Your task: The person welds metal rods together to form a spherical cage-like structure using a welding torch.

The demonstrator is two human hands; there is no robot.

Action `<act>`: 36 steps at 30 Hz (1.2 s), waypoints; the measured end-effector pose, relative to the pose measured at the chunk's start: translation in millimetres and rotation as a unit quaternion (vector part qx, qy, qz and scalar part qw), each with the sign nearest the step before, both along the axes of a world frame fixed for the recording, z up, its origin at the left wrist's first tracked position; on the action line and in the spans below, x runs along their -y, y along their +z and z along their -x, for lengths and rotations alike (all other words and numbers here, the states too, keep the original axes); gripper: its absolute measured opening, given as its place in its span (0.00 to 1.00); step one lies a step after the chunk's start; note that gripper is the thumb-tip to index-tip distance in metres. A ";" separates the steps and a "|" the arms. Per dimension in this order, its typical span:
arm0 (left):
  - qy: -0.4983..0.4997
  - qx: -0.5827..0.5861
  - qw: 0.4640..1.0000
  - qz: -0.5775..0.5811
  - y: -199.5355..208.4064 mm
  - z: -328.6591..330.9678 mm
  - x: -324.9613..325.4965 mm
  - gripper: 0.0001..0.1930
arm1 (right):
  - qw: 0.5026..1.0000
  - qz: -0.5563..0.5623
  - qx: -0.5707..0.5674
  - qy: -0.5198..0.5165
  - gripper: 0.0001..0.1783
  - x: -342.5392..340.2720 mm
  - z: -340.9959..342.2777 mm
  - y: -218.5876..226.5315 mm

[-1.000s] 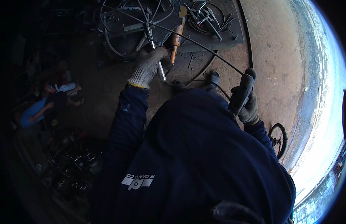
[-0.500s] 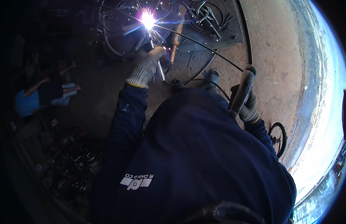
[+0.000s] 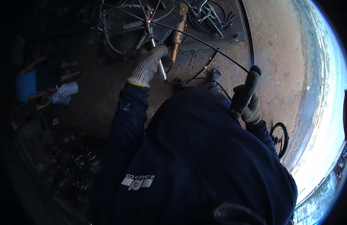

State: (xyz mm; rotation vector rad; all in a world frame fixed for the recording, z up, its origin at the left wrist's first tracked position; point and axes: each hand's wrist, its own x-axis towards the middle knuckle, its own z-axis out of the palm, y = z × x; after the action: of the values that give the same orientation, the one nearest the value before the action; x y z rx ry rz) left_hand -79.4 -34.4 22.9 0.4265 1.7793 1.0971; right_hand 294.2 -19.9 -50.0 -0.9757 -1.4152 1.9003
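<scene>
My left hand (image 3: 145, 69), in a pale knitted glove, grips a shiny metal tube (image 3: 162, 70) near its lower end. The tube's far end meets several thin rods at a joint that glows faintly red, within a round metal frame (image 3: 108, 42). Gloved as well, my right hand (image 3: 252, 109) is closed round a dark welding electrode holder (image 3: 249, 85). From the holder a long, thin electrode (image 3: 203, 43) reaches across to the glowing joint; whether its tip touches, I cannot tell. My right fingers are partly hidden behind the holder.
On the dark worktable (image 3: 231, 39) lie an orange angle grinder (image 3: 177, 36), locking pliers (image 3: 208, 15) and coiled rods. A cable (image 3: 203, 71) runs near my feet. Another person (image 3: 26, 86) is at the left. Metal parts (image 3: 78, 157) fill the lower left; a wheel (image 3: 279, 140) stands right.
The bright welding arc has gone out, leaving a small red glow and scattered sparks. My right hand and the holder have shifted slightly right. The person at left has moved their arms.
</scene>
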 end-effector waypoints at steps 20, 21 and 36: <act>-0.003 -0.004 1.000 0.014 25.3 -10.0 -2.6 0.19 | 0.999 0.029 0.027 0.019 0.38 -3.0 -3.7 0.0; 0.002 -0.005 1.000 0.015 25.1 -10.7 -2.7 0.19 | 0.999 0.021 0.026 0.013 0.38 -2.5 -2.6 0.5; 0.005 0.014 1.000 0.012 13.0 -3.9 -0.5 0.18 | 0.999 -0.006 0.036 0.014 0.37 -3.2 0.9 2.7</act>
State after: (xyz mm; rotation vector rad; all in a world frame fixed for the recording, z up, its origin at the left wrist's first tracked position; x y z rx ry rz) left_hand -75.5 -33.9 35.9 0.3858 1.7702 1.0821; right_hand 293.3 -16.7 -47.3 -1.0342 -1.4858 1.8920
